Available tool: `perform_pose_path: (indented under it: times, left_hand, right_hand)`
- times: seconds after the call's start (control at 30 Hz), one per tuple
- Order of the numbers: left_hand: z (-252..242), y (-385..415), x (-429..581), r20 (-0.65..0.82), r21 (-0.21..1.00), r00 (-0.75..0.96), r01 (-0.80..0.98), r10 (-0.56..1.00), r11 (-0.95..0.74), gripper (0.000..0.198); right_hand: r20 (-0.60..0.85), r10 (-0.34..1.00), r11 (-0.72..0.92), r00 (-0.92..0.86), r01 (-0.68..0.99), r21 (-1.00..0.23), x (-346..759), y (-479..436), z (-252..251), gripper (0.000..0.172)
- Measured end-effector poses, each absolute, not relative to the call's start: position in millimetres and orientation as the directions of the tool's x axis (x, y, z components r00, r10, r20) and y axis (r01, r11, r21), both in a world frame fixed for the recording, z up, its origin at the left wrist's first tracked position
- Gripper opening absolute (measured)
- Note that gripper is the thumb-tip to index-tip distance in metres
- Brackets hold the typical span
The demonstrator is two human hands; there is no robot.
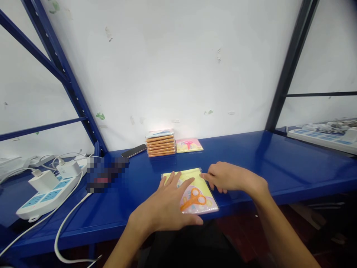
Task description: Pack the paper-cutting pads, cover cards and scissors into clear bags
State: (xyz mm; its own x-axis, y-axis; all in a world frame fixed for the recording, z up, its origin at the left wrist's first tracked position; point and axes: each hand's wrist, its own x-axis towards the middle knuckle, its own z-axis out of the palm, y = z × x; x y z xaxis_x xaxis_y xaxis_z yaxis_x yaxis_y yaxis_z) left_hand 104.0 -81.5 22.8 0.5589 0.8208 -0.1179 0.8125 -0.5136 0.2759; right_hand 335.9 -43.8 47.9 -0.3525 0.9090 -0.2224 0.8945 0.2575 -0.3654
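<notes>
No words or numbers legible from here, pale blue print on the yellow scissors packet (198, 183) partly covered and blurred, print on the pink packet (197, 146) too small.

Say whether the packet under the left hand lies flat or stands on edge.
The packet lies flat: its orange scissors face up, with the left hand spread across it on the blue table.

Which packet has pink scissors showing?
The far packet, lying just right of the stack by the wall. Its scissors are pink; the nearer packet, under the left hand, shows orange scissors.
</notes>
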Motion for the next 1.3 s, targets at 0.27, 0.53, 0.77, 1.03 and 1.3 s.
perform_pose_path:
  times: [0.27, 0.53, 0.77, 1.03, 1.3]
  left_hand:
    - [16, -86, 109, -0.111, 0.19, 0.535, 0.839, 0.837, -0.511, 0.113]
    - [24, -84, 102, -0.145, 0.195, 0.484, 0.869, 0.863, -0.455, 0.115]
    - [26, -81, 98, -0.079, 0.235, 0.468, 0.867, 0.88, -0.44, 0.11]
    - [26, -78, 99, 0.02, 0.289, 0.483, 0.835, 0.875, -0.468, 0.097]
    - [40, -73, 96, 0.576, 0.289, 0.33, 0.773, 0.748, -0.564, 0.043]
  right_hand:
    - [0.008, 0.903, 0.428, -0.429, 0.902, -0.044, 320, -48, 36, 0.047]
    - [0.095, 0.871, 0.486, -0.483, 0.815, -0.314, 316, -36, 41, 0.05]
    - [0.106, 0.817, 0.401, -0.566, 0.427, -0.81, 318, -28, 38, 0.038]
    - [0.141, 0.819, 0.326, -0.556, 0.248, -0.912, 329, -18, 40, 0.031]
    - [0.258, 0.959, 0.281, -0.115, 0.286, -0.916, 382, -12, 53, 0.037]
